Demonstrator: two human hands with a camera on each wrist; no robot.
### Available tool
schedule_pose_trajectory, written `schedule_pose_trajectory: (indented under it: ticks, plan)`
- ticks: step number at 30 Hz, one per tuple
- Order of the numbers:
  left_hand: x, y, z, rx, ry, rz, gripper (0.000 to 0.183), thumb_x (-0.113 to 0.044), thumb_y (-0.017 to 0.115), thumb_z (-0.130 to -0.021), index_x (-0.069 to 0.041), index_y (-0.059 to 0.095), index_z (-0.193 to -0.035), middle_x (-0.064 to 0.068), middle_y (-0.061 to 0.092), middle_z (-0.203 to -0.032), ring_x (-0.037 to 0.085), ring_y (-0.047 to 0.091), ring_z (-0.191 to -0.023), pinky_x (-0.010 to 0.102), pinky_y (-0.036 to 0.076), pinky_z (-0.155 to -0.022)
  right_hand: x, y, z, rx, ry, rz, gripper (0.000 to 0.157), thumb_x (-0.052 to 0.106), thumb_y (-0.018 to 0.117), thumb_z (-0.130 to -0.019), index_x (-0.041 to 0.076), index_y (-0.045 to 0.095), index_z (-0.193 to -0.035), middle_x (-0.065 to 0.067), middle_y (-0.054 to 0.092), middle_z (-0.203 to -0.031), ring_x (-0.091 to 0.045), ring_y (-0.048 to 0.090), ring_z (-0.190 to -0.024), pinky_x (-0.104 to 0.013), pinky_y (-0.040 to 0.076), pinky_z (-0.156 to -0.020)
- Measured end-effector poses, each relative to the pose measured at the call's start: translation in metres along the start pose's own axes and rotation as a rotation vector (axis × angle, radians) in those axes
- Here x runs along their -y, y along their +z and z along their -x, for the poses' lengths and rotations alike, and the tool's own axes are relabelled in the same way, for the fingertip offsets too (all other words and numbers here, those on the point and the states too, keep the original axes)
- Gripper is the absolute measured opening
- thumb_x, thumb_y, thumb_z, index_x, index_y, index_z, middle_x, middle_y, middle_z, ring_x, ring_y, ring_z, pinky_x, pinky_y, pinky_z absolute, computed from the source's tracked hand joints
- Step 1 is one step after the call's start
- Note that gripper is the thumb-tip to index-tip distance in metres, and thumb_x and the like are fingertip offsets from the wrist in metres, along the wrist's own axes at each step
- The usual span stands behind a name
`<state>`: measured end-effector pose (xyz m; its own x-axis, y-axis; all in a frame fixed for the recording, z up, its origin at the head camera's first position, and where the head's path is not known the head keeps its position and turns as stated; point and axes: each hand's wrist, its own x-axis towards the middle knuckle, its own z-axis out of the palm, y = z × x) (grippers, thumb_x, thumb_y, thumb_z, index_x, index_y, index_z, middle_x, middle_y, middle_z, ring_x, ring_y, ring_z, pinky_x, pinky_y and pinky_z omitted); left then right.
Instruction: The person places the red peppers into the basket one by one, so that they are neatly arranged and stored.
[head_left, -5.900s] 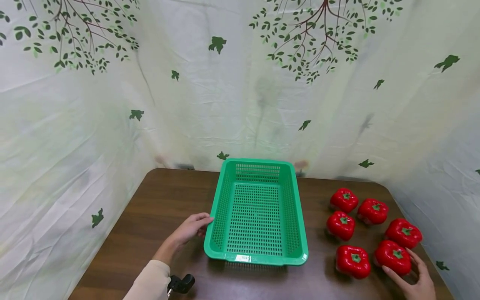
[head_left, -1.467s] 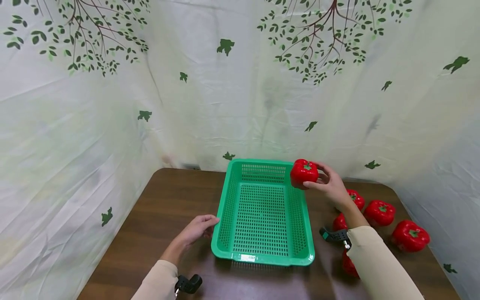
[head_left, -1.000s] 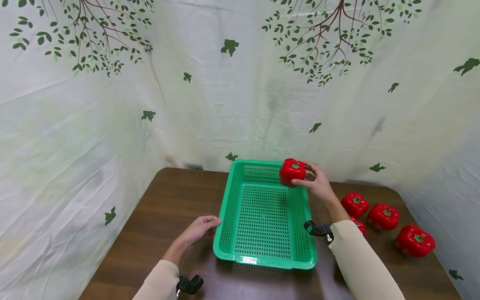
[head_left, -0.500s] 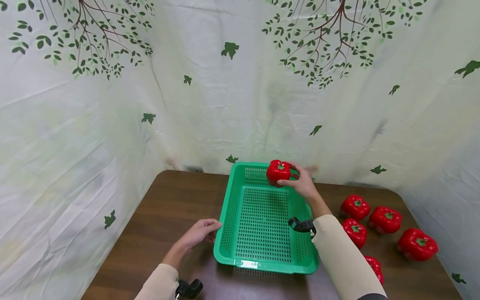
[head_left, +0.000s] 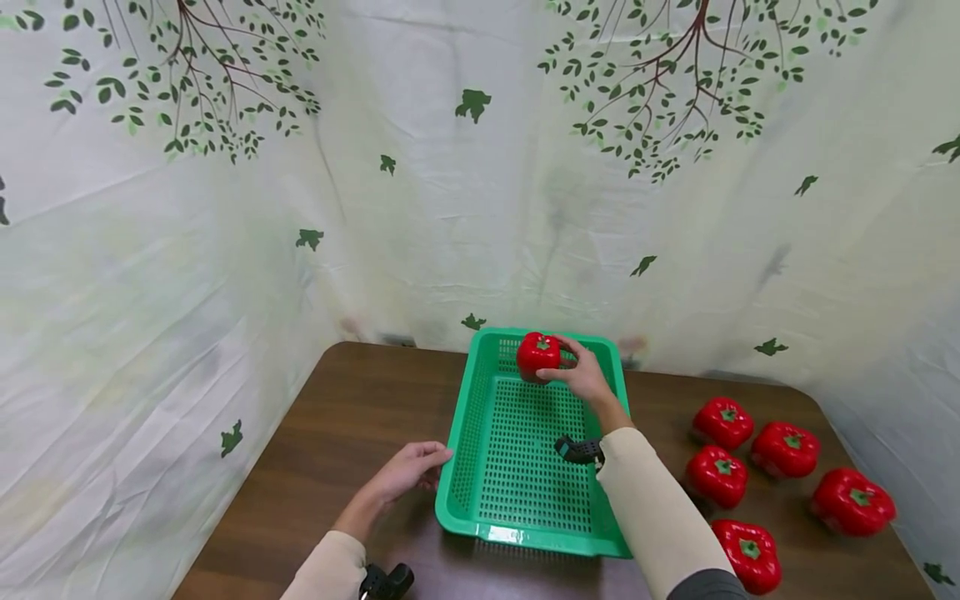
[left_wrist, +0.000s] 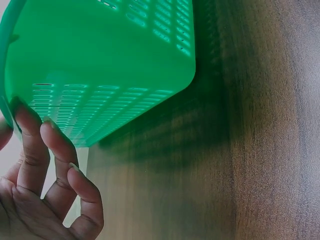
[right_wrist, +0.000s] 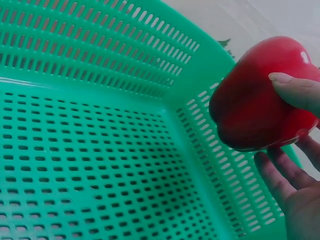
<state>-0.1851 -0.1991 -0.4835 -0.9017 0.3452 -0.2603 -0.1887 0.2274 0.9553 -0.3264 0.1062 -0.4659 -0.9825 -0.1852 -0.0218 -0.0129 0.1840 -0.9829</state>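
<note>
Pepper (head_left: 537, 357): was held stem up over the far end of the basket (head_left: 525, 492), apparently above its floor; contact with the wall could not be told.
Right hand (head_left: 587, 379): pepper was gripped between bent thumb and fingers.
Carry: judged to be the step in hand, placing not yet done.
Lowering: probably called for next, with fingers loosened only once the floor was met.
Left hand (head_left: 405, 475): left rim was pinched, remaining fingers loosely bent.
Other peppers (head_left: 785, 449): five were spread on the table (head_left: 375, 392), right of the basket.
Cloth (head_left: 420, 233): was hung behind.
</note>
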Motion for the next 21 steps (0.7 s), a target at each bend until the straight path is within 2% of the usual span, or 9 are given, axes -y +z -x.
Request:
schedule_pose_trajectory:
  ticks: [9,14,21]
  plan:
    - [-0.001,-0.005,0.003,0.001,0.006,-0.008,0.038,-0.027,0.051,-0.101,0.01,0.06,-0.106,-0.001,0.061,-0.077,0.014,0.057,-0.071,0.035,0.048,-0.068,-0.013,0.032,-0.009,-0.042,0.03,-0.068,0.072,0.004,0.075,-0.083,0.009,0.038,-0.144,-0.015,0.036,-0.148,-0.04,0.039,-0.131,-0.051,0.045,-0.096]
    - [-0.002,-0.005,0.002,0.011,0.015,-0.005,0.039,-0.027,0.051,-0.101,0.01,0.06,-0.106,-0.001,0.062,-0.078,0.015,0.058,-0.071,0.036,0.049,-0.07,-0.019,0.043,-0.011,-0.055,0.037,-0.089,0.071,-0.001,0.075,-0.081,0.009,0.04,-0.143,-0.016,0.036,-0.149,-0.041,0.038,-0.133,-0.051,0.042,-0.099]
    - [0.0,-0.002,-0.001,0.017,0.01,0.012,0.037,-0.026,0.052,-0.1,0.01,0.06,-0.107,-0.002,0.063,-0.079,0.015,0.058,-0.072,0.036,0.049,-0.071,-0.032,0.056,-0.014,-0.063,0.06,-0.062,0.073,-0.003,0.073,-0.081,0.008,0.038,-0.144,-0.017,0.032,-0.151,-0.042,0.035,-0.135,-0.05,0.042,-0.099]
